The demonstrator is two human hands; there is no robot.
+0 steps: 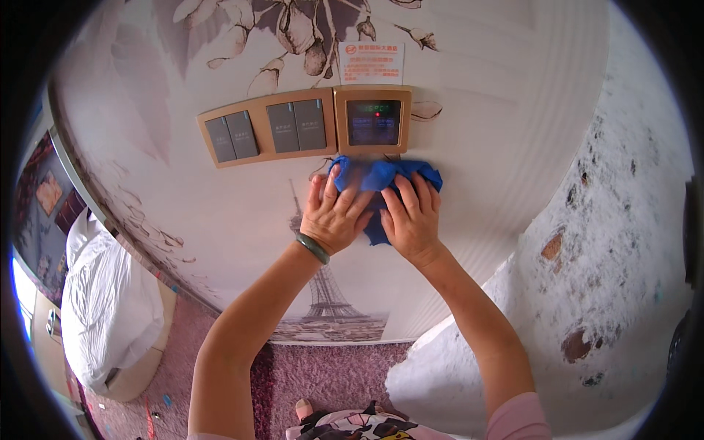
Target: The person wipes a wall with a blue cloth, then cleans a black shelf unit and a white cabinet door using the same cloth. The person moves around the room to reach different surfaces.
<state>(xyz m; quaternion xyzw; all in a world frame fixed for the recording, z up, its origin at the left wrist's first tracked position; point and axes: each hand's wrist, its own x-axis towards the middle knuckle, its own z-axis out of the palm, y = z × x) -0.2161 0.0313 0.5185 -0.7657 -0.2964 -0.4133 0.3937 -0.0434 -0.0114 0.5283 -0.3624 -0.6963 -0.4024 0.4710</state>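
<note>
A crumpled blue cloth (377,176) is pressed against the printed wall, just below a gold-framed control panel (374,122) with a dark lit display. My left hand (334,216), wearing a dark green bangle (313,248) at the wrist, presses on the cloth's left part with its fingers pointing up. On the right part lies my right hand (413,224), its fingers bent over the folds. One corner of the cloth hangs down between the two hands. Some fingertips are hidden in the folds.
Gold-framed grey switches (296,126) sit left of the display, and a printed label (372,64) is above it. A white, textured wall surface (587,293) stands at right. White bedding (110,301) lies at far left. Below is purple carpet (323,381).
</note>
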